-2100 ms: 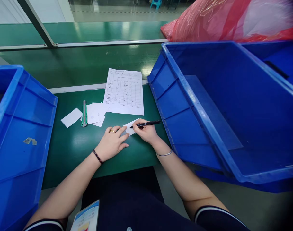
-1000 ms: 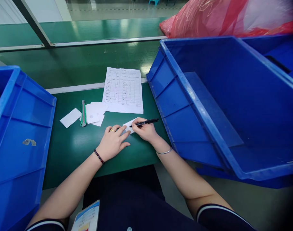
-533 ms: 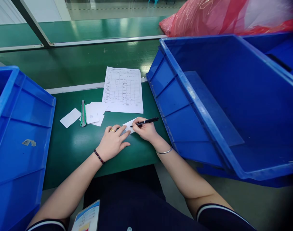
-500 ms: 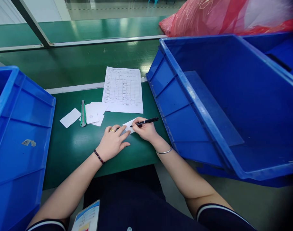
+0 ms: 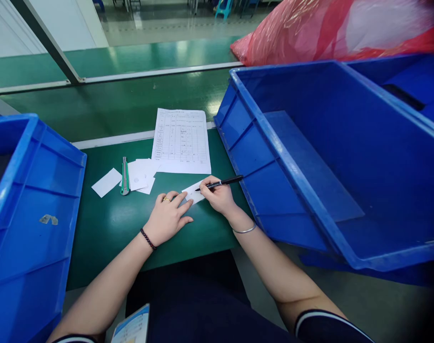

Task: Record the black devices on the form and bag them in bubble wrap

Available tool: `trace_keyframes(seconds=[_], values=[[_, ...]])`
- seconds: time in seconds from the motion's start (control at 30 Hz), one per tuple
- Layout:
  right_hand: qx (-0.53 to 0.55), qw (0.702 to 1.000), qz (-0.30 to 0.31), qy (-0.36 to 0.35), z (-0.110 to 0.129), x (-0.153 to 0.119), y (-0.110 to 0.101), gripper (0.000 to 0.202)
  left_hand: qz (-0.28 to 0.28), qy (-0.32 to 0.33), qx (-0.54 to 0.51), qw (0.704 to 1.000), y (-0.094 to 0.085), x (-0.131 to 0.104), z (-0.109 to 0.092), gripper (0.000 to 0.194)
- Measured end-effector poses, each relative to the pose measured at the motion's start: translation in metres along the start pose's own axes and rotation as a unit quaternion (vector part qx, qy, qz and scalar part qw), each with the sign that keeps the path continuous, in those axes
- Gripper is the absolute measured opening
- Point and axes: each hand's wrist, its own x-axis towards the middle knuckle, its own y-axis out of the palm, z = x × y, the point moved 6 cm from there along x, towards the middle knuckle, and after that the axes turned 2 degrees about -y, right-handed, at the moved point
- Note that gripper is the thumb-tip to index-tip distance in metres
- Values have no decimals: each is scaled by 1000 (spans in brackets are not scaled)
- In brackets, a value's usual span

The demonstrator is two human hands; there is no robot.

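My right hand (image 5: 219,195) grips a black pen (image 5: 229,180), its tip on a small white card (image 5: 194,194) that lies on the green table (image 5: 131,243). Fingertips of my left hand (image 5: 169,215) rest on the card's left edge, with the fingers spread and the palm down. Beyond the hands lies a printed form (image 5: 181,143) with a table grid and some handwriting. To the left, a green utility knife (image 5: 124,176) lies across several loose white cards (image 5: 139,174). One more white card (image 5: 106,183) is at the knife's left.
A blue plastic crate (image 5: 53,219) stands at the left, with torn tape on its side. A large blue crate (image 5: 288,157), tilted, takes up the right side. Behind it sits a red and clear plastic bag (image 5: 291,33). A metal-edged ledge (image 5: 145,107) runs along the back.
The pen and my right hand have shifted slightly right along the card, showing more of it. My left hand stays on the card. The whole view has tipped up a little.
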Motion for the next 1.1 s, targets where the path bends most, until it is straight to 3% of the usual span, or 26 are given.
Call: trace_keyframes(seconds=[0.13,0.37,1.1], values=[[19,1000,-12,-11,3,0,-5,14,-5,-2,-1,1000,1,0,0,43],[-23,999,29,17,-2,-2,-1,10,-5,-9,-3,1000,3,1,1,43],[-40,998,2,-57,5,-5,1,11,-8,-12,27,1000,6,0,0,47]])
